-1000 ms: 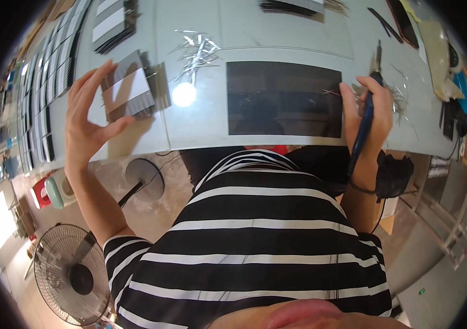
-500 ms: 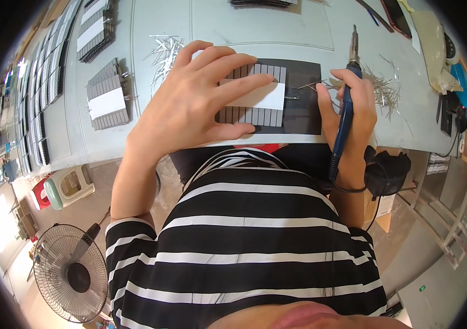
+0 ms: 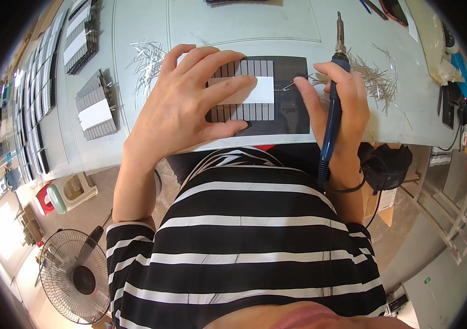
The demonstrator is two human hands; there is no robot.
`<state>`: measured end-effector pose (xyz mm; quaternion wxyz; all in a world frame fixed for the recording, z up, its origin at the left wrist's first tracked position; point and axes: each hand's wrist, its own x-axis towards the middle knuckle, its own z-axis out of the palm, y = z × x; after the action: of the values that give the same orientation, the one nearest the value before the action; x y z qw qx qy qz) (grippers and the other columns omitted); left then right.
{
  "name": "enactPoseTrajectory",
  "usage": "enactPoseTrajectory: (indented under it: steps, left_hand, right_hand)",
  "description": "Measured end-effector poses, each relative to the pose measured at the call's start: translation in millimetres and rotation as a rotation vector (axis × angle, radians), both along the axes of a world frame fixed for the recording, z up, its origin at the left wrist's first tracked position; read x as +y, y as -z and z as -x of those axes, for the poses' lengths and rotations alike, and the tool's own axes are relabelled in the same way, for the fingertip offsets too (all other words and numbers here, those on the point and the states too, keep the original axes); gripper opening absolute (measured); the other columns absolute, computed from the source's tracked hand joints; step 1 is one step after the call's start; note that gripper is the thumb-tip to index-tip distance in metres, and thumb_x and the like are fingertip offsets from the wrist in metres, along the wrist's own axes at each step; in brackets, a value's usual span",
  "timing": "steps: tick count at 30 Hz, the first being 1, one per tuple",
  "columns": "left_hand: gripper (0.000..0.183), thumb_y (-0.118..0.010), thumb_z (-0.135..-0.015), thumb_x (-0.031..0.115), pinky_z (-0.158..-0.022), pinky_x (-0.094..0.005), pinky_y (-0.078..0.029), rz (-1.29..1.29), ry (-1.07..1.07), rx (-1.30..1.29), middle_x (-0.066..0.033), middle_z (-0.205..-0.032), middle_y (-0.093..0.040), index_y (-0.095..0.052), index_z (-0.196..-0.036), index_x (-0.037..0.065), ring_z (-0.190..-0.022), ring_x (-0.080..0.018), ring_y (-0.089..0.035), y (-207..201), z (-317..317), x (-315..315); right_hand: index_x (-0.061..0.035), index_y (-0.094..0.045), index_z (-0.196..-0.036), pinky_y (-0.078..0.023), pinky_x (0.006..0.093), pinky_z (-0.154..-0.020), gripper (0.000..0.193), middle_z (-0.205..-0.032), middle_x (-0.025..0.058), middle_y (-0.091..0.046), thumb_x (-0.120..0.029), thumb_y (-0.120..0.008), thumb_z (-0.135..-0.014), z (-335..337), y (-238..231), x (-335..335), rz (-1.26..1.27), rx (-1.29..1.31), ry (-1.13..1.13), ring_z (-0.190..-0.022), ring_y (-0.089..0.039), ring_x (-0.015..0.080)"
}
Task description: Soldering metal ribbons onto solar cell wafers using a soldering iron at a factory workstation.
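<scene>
My left hand (image 3: 187,96) spans a block of narrow grey strips (image 3: 255,112), thumb at its near edge and fingertips at its far edge, one finger lying across the white band (image 3: 264,90). The block lies on a dark flat mat (image 3: 293,118). A soldering iron (image 3: 332,120) with a dark blue handle is held in my right hand (image 3: 351,104), its metal tip pointing away from me. Thin metal leads (image 3: 288,86) show between the block's right side and my right thumb tip; whether the thumb touches them I cannot tell.
Loose metal pins lie in a pile (image 3: 148,60) left of the mat and another pile (image 3: 376,79) to the right. Similar strip blocks (image 3: 96,112) stand on the left, with long rows (image 3: 38,104) beyond. A phone (image 3: 393,12) lies far right. A fan (image 3: 77,277) stands lower left.
The tabletop things and both hands appear shifted slightly left in the picture. My left hand keeps its hold on the block, and the soldering iron stays in my right hand.
</scene>
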<state>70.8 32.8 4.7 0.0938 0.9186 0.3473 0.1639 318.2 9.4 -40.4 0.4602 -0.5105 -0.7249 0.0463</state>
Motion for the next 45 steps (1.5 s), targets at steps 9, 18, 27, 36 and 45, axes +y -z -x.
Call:
enactPoseTrajectory:
  steps: [9,18,27,36,45]
  left_hand:
    - [0.051,-0.078,-0.072,0.042,-0.107,-0.0518,-0.036,-0.023,-0.012,0.015,-0.0102,-0.132,-0.059,-0.071,-0.115,0.015,-0.117,-0.0337,-0.055,3.9,2.3,-3.9]
    - [0.040,-0.076,-0.080,0.029,-0.108,-0.0511,-0.035,-0.037,-0.071,-0.020,-0.0052,-0.133,-0.060,-0.070,-0.118,0.018,-0.122,-0.0288,-0.055,3.5,-13.2,-21.1]
    - [0.038,-0.075,-0.080,0.024,-0.106,-0.0486,-0.037,0.008,-0.092,-0.083,-0.0054,-0.133,-0.061,-0.070,-0.117,0.017,-0.123,-0.0295,-0.055,16.4,-18.4,-26.7]
    - [0.036,-0.076,-0.079,0.022,-0.107,-0.0495,-0.036,0.030,-0.070,-0.126,-0.0055,-0.133,-0.061,-0.071,-0.115,0.017,-0.123,-0.0298,-0.055,19.0,-13.6,-27.3]
    - [0.036,-0.076,-0.078,0.021,-0.107,-0.0507,-0.034,0.046,-0.058,-0.157,-0.0054,-0.133,-0.061,-0.071,-0.114,0.017,-0.123,-0.0299,-0.054,18.7,-13.9,-25.2]
  right_hand:
    - [0.0015,-0.052,-0.133,-0.041,0.0215,-0.062,0.052,-0.081,0.0033,-0.055,-0.034,-0.066,-0.097,-14.1,-9.0,-11.0,-0.053,0.356,-0.096,-0.068,-0.048,0.0094]
    - [0.0031,-0.052,-0.111,-0.036,0.0268,-0.058,0.030,-0.082,0.0125,-0.057,-0.021,-0.060,-0.095,-47.5,-23.9,-31.8,0.202,0.745,-0.059,-0.060,-0.044,0.0127]
    - [-0.0002,-0.047,-0.086,-0.028,0.0293,-0.056,0.010,-0.067,0.0071,-0.047,0.004,-0.056,-0.083,-46.1,-32.6,-29.6,0.289,0.746,-0.329,-0.059,-0.035,0.0105]
    - [-0.0011,-0.048,-0.072,-0.024,0.0237,-0.047,0.023,-0.059,0.0007,-0.047,0.010,-0.067,-0.077,-22.9,-37.8,-21.4,0.210,0.637,-0.264,-0.051,-0.034,0.0050]
    - [-0.0032,-0.049,-0.072,-0.024,0.0229,-0.047,0.024,-0.055,-0.0020,-0.044,0.006,-0.069,-0.080,-15.9,-43.8,-19.1,0.312,0.670,-0.244,-0.050,-0.034,0.0036]
